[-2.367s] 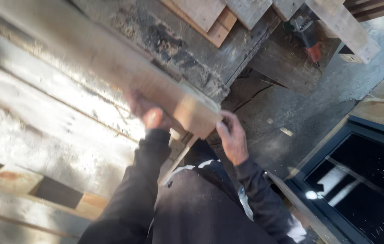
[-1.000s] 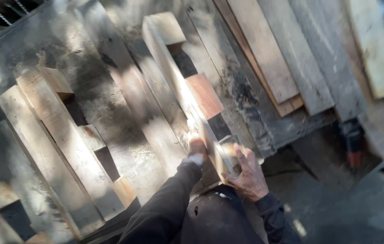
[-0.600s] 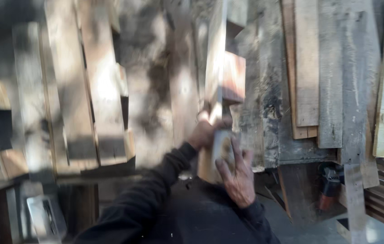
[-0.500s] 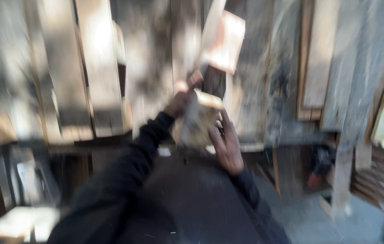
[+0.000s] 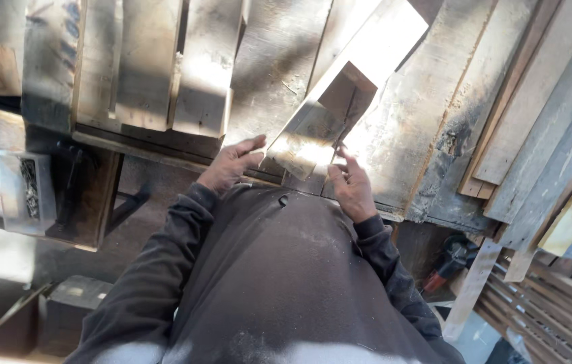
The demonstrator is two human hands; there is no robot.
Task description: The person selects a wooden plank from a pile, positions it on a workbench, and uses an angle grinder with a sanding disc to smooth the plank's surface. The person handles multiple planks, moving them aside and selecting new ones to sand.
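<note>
Pallet bench: both hands grip plank.

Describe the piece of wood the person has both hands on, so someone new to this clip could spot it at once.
Start at the weathered pallet across the top. At its near edge, just above the dark sweatshirt, a plank with a block fixed to it slants toward the upper right. The left hand and right hand flank its near end. Unlike the flat boards around it, it tilts and catches sunlight.
</note>
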